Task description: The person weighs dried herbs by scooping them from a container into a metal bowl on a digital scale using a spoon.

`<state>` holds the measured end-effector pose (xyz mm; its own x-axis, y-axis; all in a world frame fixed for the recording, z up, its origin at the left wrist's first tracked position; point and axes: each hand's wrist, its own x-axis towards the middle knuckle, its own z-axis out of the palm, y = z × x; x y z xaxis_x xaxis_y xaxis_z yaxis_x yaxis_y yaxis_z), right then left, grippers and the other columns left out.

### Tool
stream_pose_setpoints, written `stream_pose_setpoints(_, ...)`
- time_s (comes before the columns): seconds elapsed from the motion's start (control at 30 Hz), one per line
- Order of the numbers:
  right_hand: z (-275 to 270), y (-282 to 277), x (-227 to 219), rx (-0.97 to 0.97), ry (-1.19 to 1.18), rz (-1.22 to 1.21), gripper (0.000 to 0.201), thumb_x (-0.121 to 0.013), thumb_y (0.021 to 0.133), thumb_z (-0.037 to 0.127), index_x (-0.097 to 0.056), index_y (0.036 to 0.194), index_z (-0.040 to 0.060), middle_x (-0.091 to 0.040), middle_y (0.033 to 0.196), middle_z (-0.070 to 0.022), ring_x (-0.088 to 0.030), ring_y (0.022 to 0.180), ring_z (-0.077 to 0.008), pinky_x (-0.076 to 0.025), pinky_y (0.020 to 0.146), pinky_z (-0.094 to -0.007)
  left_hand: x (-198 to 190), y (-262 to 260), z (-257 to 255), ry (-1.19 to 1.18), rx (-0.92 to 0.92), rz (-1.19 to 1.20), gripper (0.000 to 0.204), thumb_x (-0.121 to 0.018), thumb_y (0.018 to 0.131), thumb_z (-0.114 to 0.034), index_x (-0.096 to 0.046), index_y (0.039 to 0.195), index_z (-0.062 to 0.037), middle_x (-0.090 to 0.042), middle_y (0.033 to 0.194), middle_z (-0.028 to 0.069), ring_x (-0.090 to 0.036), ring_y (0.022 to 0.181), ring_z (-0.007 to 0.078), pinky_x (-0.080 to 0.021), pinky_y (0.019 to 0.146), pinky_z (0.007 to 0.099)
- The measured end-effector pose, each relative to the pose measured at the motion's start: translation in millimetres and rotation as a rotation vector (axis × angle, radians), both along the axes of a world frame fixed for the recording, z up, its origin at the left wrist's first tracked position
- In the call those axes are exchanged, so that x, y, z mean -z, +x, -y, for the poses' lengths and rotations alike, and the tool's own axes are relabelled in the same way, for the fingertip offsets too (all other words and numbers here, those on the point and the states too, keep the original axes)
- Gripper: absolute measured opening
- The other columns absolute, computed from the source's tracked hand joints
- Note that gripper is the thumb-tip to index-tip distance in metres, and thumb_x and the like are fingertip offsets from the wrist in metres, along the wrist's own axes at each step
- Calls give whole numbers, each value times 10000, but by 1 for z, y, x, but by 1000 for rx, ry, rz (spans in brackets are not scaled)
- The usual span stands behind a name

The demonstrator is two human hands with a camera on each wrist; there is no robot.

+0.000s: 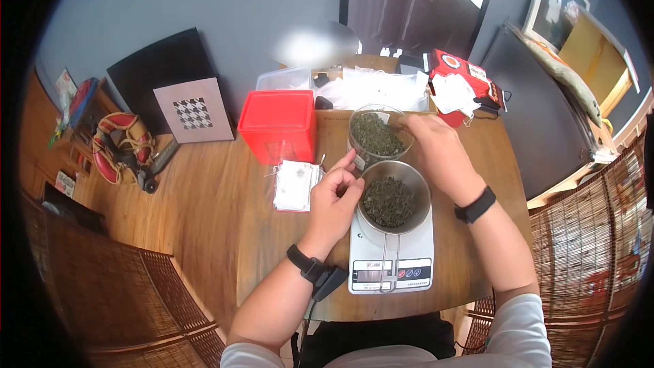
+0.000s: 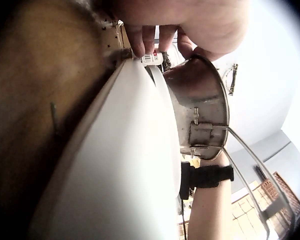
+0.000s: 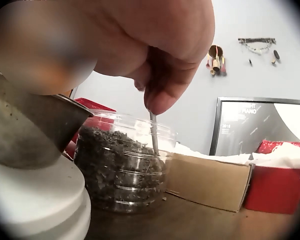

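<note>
The left hand (image 1: 335,199) is being held with fingers curled and fingertips pinched together, wrist bent inward. The right hand (image 1: 436,150) is being extended forward, its fingers (image 3: 162,95) pinching downward.

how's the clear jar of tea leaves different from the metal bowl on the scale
The clear jar is see-through plastic with ribbed walls; the metal bowl is opaque steel with a wire handle. The jar stands on the wooden table, the bowl on the white scale. The right hand dips a thin utensil into the jar; the left hand is at the bowl's rim. Both hold dark dried leaves.
</note>
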<state>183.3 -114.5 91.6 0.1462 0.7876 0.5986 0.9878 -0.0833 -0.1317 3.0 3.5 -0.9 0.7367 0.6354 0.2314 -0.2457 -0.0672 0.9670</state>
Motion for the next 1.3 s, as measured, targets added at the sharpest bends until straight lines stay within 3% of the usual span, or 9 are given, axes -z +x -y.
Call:
stream_pose_setpoints(0.1,-14,5,1,73,-20,-154,264,-542,849,-48,-540,1099,38,-675,887,-187,-657,836,-395,-529,742,-459,2,1,0,-1,-7,3,143,-619,925,-61,-562,800,-19,-489,1474,169,-513,1261,234,-398,1050,375)
stream_pose_setpoints(0.17,-22,16,1,100,5,-219,241,-533,868,-42,-533,1097,34,-673,856,-190,-660,818,-400,-525,728,-461,3,2,0,27,-43,29,168,-643,904,-40,-545,774,-1,-500,1445,245,-600,1171,201,-475,880,309)
stream_pose_setpoints(0.5,-28,42,-7,184,166,-497,154,-507,940,-4,-520,1090,28,-665,768,-186,-671,774,-392,-510,699,-447,1,2,1,26,-39,55,172,-637,899,-28,-545,755,-5,-546,1383,272,-564,1252,239,-470,900,329)
stream_pose_setpoints(0.6,-28,32,-8,127,57,-263,146,-501,943,-3,-520,1084,29,-660,757,-186,-673,769,-384,-510,697,-447,1,2,1,28,-41,49,172,-635,896,-24,-544,752,-1,-550,1378,273,-568,1247,242,-472,893,324)
stream_pose_setpoints(0.73,-32,31,-1,113,47,-248,137,-499,945,2,-523,1077,30,-657,748,-186,-672,769,-382,-510,702,-454,1,2,1,30,-40,47,163,-637,899,-30,-549,765,2,-524,1410,268,-586,1217,227,-476,877,314)
stream_pose_setpoints(0.83,-30,36,-1,183,82,-442,122,-495,955,19,-529,1071,33,-663,745,-174,-676,762,-367,-515,709,-440,0,1,1,28,-38,43,160,-638,901,-32,-551,771,3,-506,1429,266,-591,1205,221,-476,886,314)
stream_pose_setpoints(1.13,-22,52,15,296,183,-621,118,-479,991,80,-537,1078,27,-691,765,-107,-680,716,-220,-512,673,-347,3,2,0,50,-34,57,171,-638,905,-35,-544,767,1,-499,1434,269,-579,1225,231,-469,913,323)
stream_pose_setpoints(1.2,-18,52,17,296,193,-769,134,-484,1002,105,-545,1097,33,-691,775,-77,-652,685,-154,-510,643,-320,0,1,1,35,-30,59,175,-638,906,-35,-541,765,1,-498,1434,273,-571,1240,239,-468,919,326)
stream_pose_setpoints(1.3,-13,48,17,316,207,-904,137,-485,1011,107,-543,1110,31,-685,811,-77,-624,660,-124,-500,599,-289,-2,1,1,30,-26,28,180,-637,907,-37,-536,763,1,-494,1435,276,-564,1252,244,-465,924,327)
